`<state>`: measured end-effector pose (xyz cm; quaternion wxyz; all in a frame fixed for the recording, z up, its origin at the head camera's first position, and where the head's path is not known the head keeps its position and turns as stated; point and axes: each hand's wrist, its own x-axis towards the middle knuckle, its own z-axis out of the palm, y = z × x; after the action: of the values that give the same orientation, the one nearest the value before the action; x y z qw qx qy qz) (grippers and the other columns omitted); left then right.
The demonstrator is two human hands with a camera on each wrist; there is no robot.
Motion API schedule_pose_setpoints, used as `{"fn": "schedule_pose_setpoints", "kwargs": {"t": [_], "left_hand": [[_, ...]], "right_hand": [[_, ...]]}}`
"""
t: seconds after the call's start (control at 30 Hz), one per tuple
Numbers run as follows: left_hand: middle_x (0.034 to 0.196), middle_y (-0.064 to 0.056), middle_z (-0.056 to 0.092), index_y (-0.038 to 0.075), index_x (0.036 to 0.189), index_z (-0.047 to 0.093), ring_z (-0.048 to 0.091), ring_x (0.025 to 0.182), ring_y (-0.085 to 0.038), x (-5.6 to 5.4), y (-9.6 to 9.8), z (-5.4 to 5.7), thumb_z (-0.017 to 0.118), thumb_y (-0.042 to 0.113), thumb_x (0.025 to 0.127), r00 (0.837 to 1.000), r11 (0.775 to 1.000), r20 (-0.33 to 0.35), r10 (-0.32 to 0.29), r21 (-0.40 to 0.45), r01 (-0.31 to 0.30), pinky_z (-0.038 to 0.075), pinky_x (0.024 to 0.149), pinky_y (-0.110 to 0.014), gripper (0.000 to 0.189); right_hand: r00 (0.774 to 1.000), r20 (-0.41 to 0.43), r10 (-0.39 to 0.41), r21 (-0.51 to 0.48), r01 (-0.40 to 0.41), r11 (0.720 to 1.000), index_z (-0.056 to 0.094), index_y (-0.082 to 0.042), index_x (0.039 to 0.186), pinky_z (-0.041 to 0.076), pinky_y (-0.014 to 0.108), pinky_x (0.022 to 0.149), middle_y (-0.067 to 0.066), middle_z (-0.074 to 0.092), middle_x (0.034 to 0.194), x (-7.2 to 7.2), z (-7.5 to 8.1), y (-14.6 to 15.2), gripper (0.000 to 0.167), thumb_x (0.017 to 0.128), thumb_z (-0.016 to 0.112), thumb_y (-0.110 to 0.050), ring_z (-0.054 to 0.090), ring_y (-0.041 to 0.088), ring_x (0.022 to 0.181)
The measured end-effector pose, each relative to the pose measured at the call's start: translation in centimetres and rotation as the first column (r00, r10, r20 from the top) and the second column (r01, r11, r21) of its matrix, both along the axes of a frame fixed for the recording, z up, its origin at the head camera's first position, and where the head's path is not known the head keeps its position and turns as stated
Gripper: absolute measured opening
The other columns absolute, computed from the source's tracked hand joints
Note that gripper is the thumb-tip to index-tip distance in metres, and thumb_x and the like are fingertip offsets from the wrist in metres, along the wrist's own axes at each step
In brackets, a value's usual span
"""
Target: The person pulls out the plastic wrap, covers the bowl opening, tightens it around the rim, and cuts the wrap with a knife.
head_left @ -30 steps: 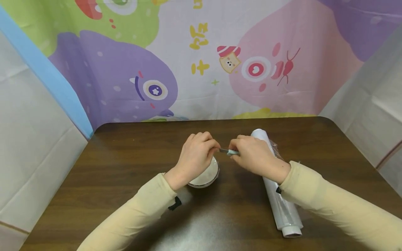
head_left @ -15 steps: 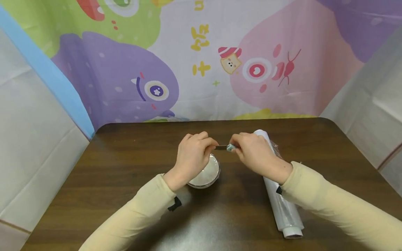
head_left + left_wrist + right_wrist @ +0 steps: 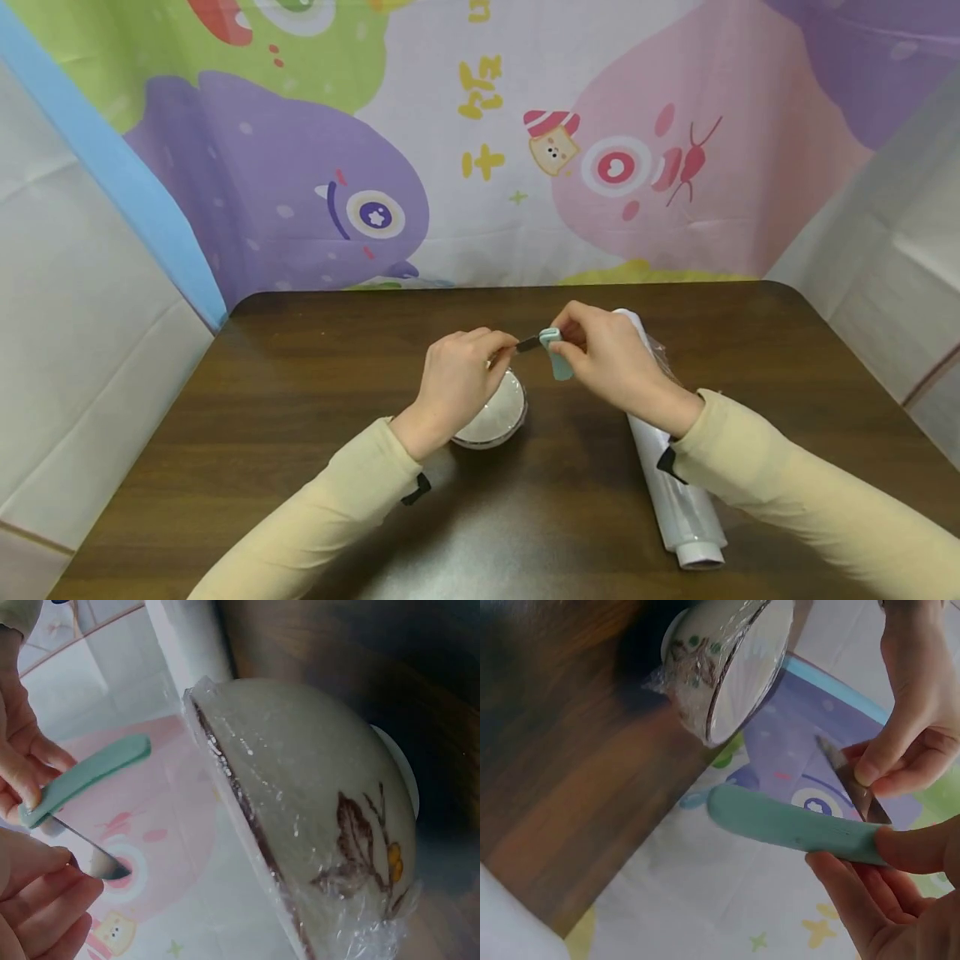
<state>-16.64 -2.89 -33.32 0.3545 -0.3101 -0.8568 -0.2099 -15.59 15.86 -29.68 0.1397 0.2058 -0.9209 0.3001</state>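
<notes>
Above the table, both hands are on a folding knife with a mint-green handle (image 3: pixel 557 354). My left hand (image 3: pixel 465 379) pinches its dark metal blade (image 3: pixel 847 776) between thumb and fingertips. With thumb and fingers my right hand (image 3: pixel 611 354) grips the handle at its pivot end. Handle and blade stand at a sharp angle to each other, so the knife is partly folded. Just below my left hand is a white bowl (image 3: pixel 491 412) covered in plastic wrap, partly hidden by that hand. The left wrist view shows a brown leaf pattern (image 3: pixel 356 836) on its side.
A roll of plastic wrap (image 3: pixel 678 500) lies lengthwise on the right of the dark wooden table (image 3: pixel 300 400), partly under my right forearm. Behind the table hangs a cartoon-printed cloth (image 3: pixel 480 225). Pale panels (image 3: pixel 82 350) flank the table.
The knife's handle has swung from nearly in line with the blade to an angle, its free end now pointing toward me. My right hand has risen slightly; the left stays on the blade.
</notes>
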Motion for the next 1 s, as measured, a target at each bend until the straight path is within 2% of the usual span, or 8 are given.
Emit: {"fn": "schedule_pose_setpoints", "kwargs": {"t": [0.2, 0.4, 0.57, 0.83, 0.93, 1.0], "left_hand": [[0.068, 0.005, 0.065, 0.013, 0.079, 0.067, 0.057, 0.055, -0.009, -0.2, 0.4, -0.3, 0.065, 0.009, 0.078, 0.997, 1.000, 0.071, -0.006, 0.020, 0.004, 0.045, 0.050, -0.025, 0.004], [0.073, 0.002, 0.069, 0.012, 0.079, 0.065, 0.064, 0.062, -0.010, 0.1, 1.0, -0.7, 0.063, 0.009, 0.081, 0.985, 0.998, 0.171, -0.024, 0.067, 0.013, 0.048, 0.052, -0.026, 0.004], [0.076, 0.001, 0.070, 0.011, 0.081, 0.065, 0.065, 0.066, -0.010, 0.3, 1.4, -0.9, 0.062, 0.010, 0.082, 0.983, 0.996, 0.180, -0.021, 0.094, 0.005, 0.049, 0.054, -0.026, 0.004], [0.073, 0.002, 0.069, 0.012, 0.077, 0.064, 0.063, 0.060, -0.011, 0.5, 1.8, -1.1, 0.065, 0.007, 0.079, 0.986, 0.993, 0.166, -0.020, 0.122, 0.000, 0.048, 0.051, -0.027, 0.005], [0.073, 0.002, 0.068, 0.011, 0.078, 0.065, 0.062, 0.059, -0.009, 0.5, 1.8, -1.1, 0.065, 0.008, 0.080, 0.975, 0.989, 0.210, -0.069, 0.139, 0.040, 0.047, 0.052, -0.024, 0.004], [0.073, 0.002, 0.068, 0.011, 0.079, 0.066, 0.061, 0.061, -0.008, 0.5, 1.9, -1.1, 0.065, 0.009, 0.082, 0.957, 0.982, 0.256, -0.133, 0.165, 0.092, 0.046, 0.054, -0.021, 0.003]], "right_hand": [[1.000, -0.007, -0.004, -0.130, 0.003, 0.992, 0.059, -0.009, 0.088, 0.047, 0.026, 0.059, 0.001, 0.069, 0.077, 0.2, -0.4, -0.3, 0.012, 0.080, 0.067, -0.008, 0.066, 0.011, 0.069], [1.000, 0.016, -0.021, -0.245, 0.024, 0.969, 0.059, -0.006, 0.090, 0.052, 0.028, 0.063, 0.006, 0.068, 0.086, 0.4, -0.9, -0.9, 0.013, 0.080, 0.068, -0.006, 0.067, 0.016, 0.075], [0.999, 0.019, -0.050, -0.288, 0.054, 0.956, 0.060, -0.007, 0.091, 0.053, 0.028, 0.065, 0.007, 0.068, 0.086, 0.5, -1.1, -1.2, 0.014, 0.079, 0.068, -0.007, 0.068, 0.017, 0.076], [0.998, -0.004, -0.058, -0.326, 0.053, 0.944, 0.059, -0.004, 0.090, 0.053, 0.026, 0.067, 0.008, 0.070, 0.086, 0.5, -1.6, -1.3, 0.014, 0.079, 0.068, -0.005, 0.067, 0.016, 0.078], [0.999, 0.019, -0.046, -0.332, 0.050, 0.942, 0.058, -0.003, 0.094, 0.052, 0.026, 0.067, 0.009, 0.069, 0.088, 0.6, -1.7, -1.0, 0.015, 0.081, 0.066, -0.005, 0.067, 0.017, 0.080], [0.999, 0.046, -0.021, -0.334, 0.035, 0.942, 0.056, -0.002, 0.099, 0.051, 0.025, 0.066, 0.010, 0.068, 0.089, 0.6, -1.8, -0.8, 0.016, 0.084, 0.063, -0.005, 0.066, 0.017, 0.081]]}}
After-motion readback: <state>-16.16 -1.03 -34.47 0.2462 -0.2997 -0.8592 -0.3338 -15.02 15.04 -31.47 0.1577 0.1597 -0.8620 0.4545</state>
